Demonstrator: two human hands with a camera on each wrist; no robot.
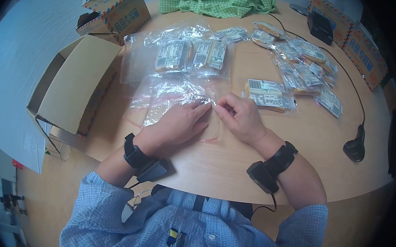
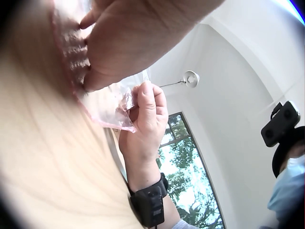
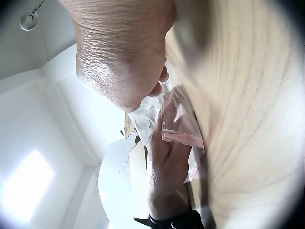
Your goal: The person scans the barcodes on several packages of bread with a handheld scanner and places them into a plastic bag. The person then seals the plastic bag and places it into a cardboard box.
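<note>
In the head view a clear plastic bag [image 1: 156, 91] with pinkish-red edge strips lies flat on the table. My right hand [image 1: 243, 117] pinches the bag's right edge between thumb and fingers; in the left wrist view this edge of the bag [image 2: 112, 114] is raised off the wood. Beside it my left hand [image 1: 179, 122] rests on the bag with its fingers fairly straight, the fingertips close to the pinched edge. Through the film in the right wrist view, the left hand [image 3: 167, 157] shows behind a pink strip.
Two labelled food packs [image 1: 170, 55] lie on clear bags beyond the hands. Another labelled pack [image 1: 269, 95] and a pile of packs [image 1: 307, 69] sit to the right. An open cardboard box [image 1: 79, 85] stands at left, a corded black scanner [image 1: 355, 146] at right.
</note>
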